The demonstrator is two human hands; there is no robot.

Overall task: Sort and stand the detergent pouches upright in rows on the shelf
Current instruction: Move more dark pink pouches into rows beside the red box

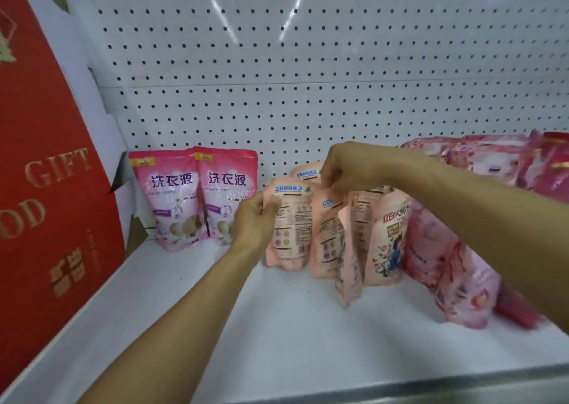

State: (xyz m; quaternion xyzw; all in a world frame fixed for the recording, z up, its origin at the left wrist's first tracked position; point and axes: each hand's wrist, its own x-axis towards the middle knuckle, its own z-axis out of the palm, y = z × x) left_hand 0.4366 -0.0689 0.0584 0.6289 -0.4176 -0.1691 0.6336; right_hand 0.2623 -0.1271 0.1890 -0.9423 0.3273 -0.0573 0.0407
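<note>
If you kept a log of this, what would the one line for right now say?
left hand: grips leftmost peach pouch | right hand: pinches next pouch top | two pink pouches: upright at back

Left of the left hand, two pink pouches against the pegboard each read "洗衣液", with a small "New" tag at the top corner. Further left, a red box shows gold "GIFT" and "OD". The peach pouch that hand pinches is headed "立白科技集团"; its fine print is unreadable.
</note>
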